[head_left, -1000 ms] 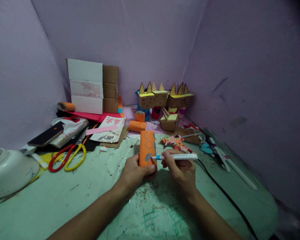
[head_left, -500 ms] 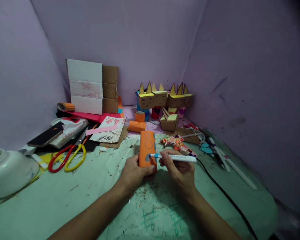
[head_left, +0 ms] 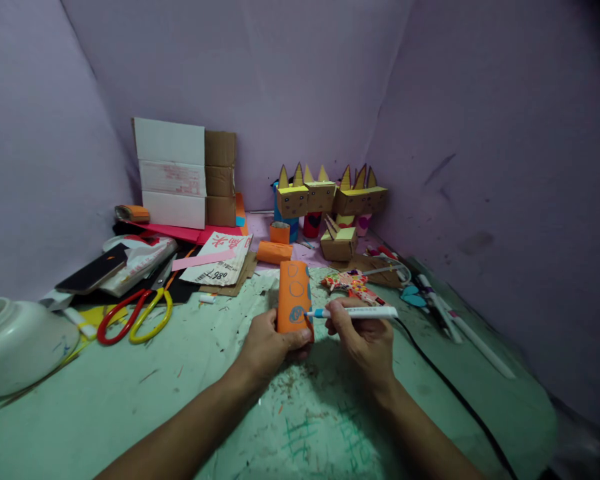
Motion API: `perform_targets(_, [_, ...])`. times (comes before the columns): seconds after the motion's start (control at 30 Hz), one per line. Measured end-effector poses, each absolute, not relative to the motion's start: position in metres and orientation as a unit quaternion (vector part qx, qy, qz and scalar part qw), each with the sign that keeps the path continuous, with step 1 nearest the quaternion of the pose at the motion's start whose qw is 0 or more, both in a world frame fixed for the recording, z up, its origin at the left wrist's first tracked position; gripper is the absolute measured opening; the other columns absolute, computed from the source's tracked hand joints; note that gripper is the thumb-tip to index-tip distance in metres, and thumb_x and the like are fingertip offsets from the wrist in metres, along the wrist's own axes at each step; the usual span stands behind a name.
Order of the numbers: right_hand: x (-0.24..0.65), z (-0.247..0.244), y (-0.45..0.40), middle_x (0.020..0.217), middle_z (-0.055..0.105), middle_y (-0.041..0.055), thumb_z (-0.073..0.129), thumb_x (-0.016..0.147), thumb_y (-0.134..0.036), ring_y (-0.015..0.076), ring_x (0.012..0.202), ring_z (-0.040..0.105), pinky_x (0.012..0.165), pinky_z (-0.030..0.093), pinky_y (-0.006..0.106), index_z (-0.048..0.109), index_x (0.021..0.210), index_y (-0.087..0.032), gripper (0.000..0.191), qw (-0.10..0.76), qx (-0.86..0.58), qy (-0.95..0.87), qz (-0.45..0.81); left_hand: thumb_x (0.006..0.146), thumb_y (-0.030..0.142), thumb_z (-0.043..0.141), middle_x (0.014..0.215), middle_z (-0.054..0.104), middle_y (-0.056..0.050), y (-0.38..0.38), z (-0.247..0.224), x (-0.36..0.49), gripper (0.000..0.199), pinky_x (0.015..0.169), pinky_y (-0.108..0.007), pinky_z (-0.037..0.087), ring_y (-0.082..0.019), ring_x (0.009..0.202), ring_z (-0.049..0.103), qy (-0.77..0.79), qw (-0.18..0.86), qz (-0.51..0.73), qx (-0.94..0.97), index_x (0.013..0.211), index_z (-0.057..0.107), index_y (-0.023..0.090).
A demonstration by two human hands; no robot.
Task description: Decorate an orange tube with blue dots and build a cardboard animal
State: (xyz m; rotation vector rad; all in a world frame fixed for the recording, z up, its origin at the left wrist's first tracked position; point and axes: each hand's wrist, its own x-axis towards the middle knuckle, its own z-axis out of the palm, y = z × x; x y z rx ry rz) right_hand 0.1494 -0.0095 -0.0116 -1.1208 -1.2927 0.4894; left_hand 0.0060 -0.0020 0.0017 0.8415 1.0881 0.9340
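My left hand (head_left: pixel 267 341) is closed round the lower end of an orange paper tube (head_left: pixel 294 275), its thumb across the front. Blue circles run up the tube's face; the lowest is partly coloured in, and more blue marks show at the right edge. A white marker (head_left: pixel 367 312) with a blue tip is pinched in my right hand (head_left: pixel 363 347). The marker lies nearly level, its tip by the right side of the lowest circle; whether it touches the paper I cannot tell.
Scissors (head_left: pixel 153 323) with red and yellow handles lie left, near a white bowl (head_left: pixel 25 340). Behind stand cardboard figures (head_left: pixel 293 200) with pointed ears and an orange roll (head_left: pixel 274 252). A black cable (head_left: pixel 445 380) crosses the right side; several pens (head_left: pixel 437 310) lie beyond it.
The lowest circle has more blue inside it. The marker and my right hand have shifted slightly right. My left hand keeps its hold on the tube, which has barely moved.
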Motion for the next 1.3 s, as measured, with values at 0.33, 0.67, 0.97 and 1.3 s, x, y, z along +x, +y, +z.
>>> perform_targets(0.33, [0.1495, -0.0125, -0.0096, 0.053, 0.06, -0.0007, 0.059, 0.085, -0.035, 0.013, 0.047, 0.056, 0.046, 0.045, 0.024, 0.065, 0.066, -0.017, 0.026, 0.634, -0.493, -0.558, 0.212, 0.047, 0.022, 0.082, 0.066, 0.064, -0.002, -0.002, 0.0005, 0.0067, 0.044, 0.049, -0.024, 0.05, -0.011, 0.052, 0.057, 0.491, 0.677, 0.411, 0.363, 0.084, 0.06, 0.009])
perform_targets(0.67, [0.1501, -0.0103, -0.0108, 0.051, 0.059, -0.0011, 0.059, 0.084, -0.033, 0.0125, 0.046, 0.055, 0.045, 0.044, 0.023, 0.064, 0.065, -0.017, 0.025, 0.628, -0.492, -0.562, 0.218, 0.047, 0.022, 0.082, 0.067, 0.064, -0.004, -0.0019, 0.0008, 0.0062, 0.041, 0.051, -0.026, 0.049, -0.012, 0.052, 0.057, 0.486, 0.677, 0.415, 0.367, 0.08, 0.061, 0.01])
perform_targets(0.97, [0.1483, -0.0084, -0.0111, 0.051, 0.059, -0.0013, 0.059, 0.083, -0.031, 0.0119, 0.045, 0.055, 0.045, 0.044, 0.022, 0.065, 0.066, -0.017, 0.023, 0.626, -0.476, -0.572, 0.232, 0.046, 0.022, 0.081, 0.065, 0.063, -0.003, -0.0022, 0.0007, 0.0063, 0.04, 0.05, -0.025, 0.048, -0.012, 0.051, 0.055, 0.475, 0.676, 0.421, 0.376, 0.078, 0.061, 0.01])
perform_targets(1.3, [0.1491, -0.0109, -0.0095, 0.053, 0.061, -0.0005, 0.059, 0.084, -0.035, 0.0132, 0.047, 0.056, 0.046, 0.046, 0.024, 0.066, 0.068, -0.017, 0.024, 0.638, -0.482, -0.558, 0.222, 0.046, 0.021, 0.081, 0.064, 0.063, -0.003, -0.0026, 0.0021, 0.0068, 0.037, 0.05, -0.026, 0.048, -0.012, 0.052, 0.055, 0.474, 0.674, 0.424, 0.376, 0.077, 0.062, 0.01])
